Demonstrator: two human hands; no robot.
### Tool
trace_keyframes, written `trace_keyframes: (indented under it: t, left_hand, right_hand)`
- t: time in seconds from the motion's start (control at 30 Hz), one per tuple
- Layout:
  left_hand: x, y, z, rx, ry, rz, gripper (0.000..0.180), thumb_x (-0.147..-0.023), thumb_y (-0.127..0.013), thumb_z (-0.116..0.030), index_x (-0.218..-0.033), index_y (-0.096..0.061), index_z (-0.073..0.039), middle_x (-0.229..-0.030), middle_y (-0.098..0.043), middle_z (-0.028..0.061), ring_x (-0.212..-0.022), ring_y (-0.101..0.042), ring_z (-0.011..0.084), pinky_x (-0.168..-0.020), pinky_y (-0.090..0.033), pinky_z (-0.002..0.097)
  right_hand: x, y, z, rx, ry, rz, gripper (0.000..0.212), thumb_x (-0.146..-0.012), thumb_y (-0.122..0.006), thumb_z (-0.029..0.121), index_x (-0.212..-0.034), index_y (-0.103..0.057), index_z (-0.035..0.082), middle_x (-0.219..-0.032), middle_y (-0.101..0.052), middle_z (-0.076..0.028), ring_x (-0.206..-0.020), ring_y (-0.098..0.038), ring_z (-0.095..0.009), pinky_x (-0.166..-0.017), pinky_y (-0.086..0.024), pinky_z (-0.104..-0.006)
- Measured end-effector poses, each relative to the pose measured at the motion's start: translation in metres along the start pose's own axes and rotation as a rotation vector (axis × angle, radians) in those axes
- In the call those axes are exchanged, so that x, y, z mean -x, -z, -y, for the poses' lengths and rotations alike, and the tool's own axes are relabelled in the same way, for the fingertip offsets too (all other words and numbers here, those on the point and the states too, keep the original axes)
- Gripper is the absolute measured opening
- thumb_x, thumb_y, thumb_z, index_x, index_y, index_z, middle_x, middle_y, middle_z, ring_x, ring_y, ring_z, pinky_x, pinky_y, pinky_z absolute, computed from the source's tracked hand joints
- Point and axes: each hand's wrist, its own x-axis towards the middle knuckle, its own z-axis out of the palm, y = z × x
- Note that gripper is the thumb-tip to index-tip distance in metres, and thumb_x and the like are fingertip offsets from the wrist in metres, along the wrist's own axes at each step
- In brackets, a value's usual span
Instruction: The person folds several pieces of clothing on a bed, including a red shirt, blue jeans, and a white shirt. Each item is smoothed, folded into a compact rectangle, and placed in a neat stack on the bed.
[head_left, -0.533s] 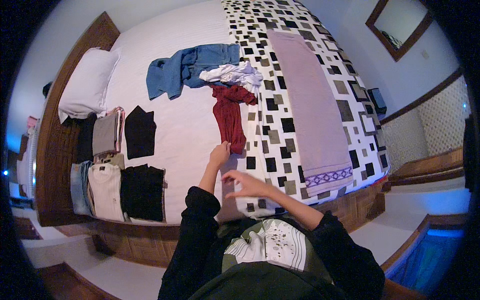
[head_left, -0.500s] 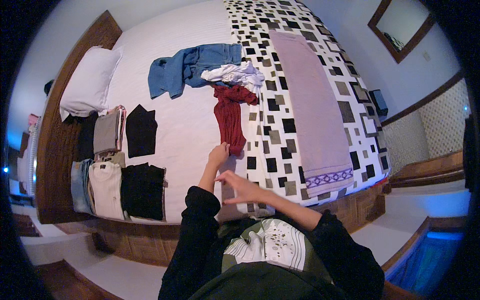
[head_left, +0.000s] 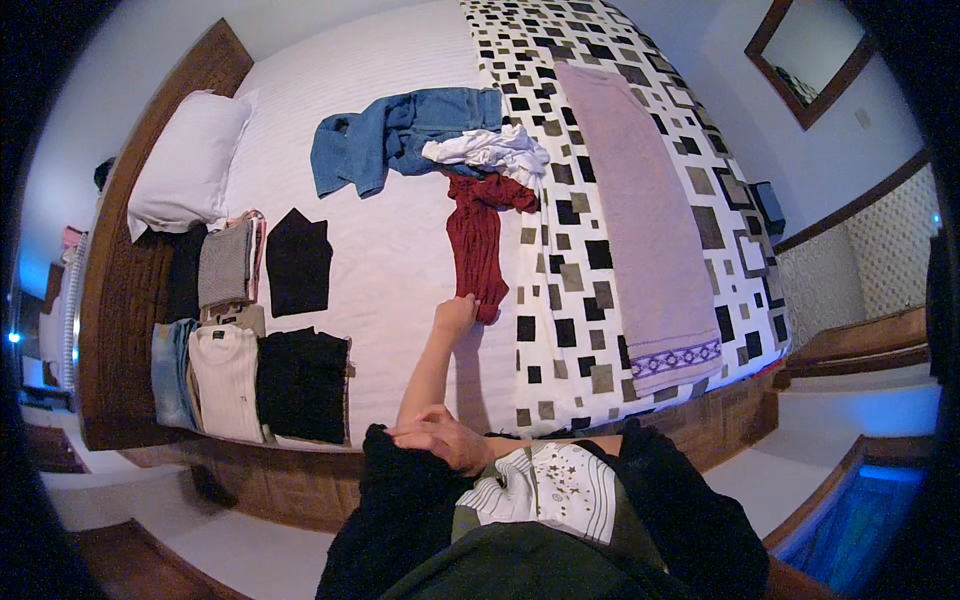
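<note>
A crumpled dark red garment lies lengthwise on the white bedsheet. Its near end is at my left hand, whose fingers are closed on the cloth. Close to my body, my right hand grips the pushed-up black sleeve of my left arm near the elbow. Touching the red garment's far end is a bunched white garment. Blue denim clothing is spread just beyond, partly under the white piece.
Folded clothes stand at the left: a white top, black pieces, blue jeans and a grey stack. A pillow rests by the wooden headboard. Rightward, a lilac towel covers part of the checkered blanket.
My right hand has drawn back toward my body and taken hold of the left sleeve near the elbow. My left hand stays on the red garment. The view has shifted slightly.
</note>
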Motion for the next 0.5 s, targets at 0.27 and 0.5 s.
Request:
trace_keyframes:
  t: [0.27,0.5]
  left_hand:
    - [-0.012,-0.005,0.076,0.615,-0.352,0.357,0.045,-0.076,-0.057,-0.036,-0.106,-0.052,-0.003,-0.088,-0.060,0.0180,-0.079,-0.058,0.0279,-0.072,-0.046,0.0373]
    - [0.066,0.178,0.004,0.511,-0.418,0.214,0.019,-0.073,-0.058,-0.013,-0.087,-0.057,-0.001,-0.074,-0.059,0.0087,-0.062,-0.054,0.0176,-0.060,-0.044,0.0305]
  right_hand:
    - [-0.004,0.043,-0.083,0.169,-0.162,-0.045,0.082,-0.056,-0.072,0.047,-0.116,-0.035,0.005,-0.117,-0.040,-0.014,-0.109,-0.038,-0.029,-0.089,-0.030,-0.0397]
    - [0.013,0.079,-0.188,0.523,-0.534,-0.045,0.038,-0.063,-0.059,0.008,-0.100,-0.052,0.009,-0.102,-0.051,-0.010,-0.097,-0.049,-0.027,-0.082,-0.037,-0.0386]
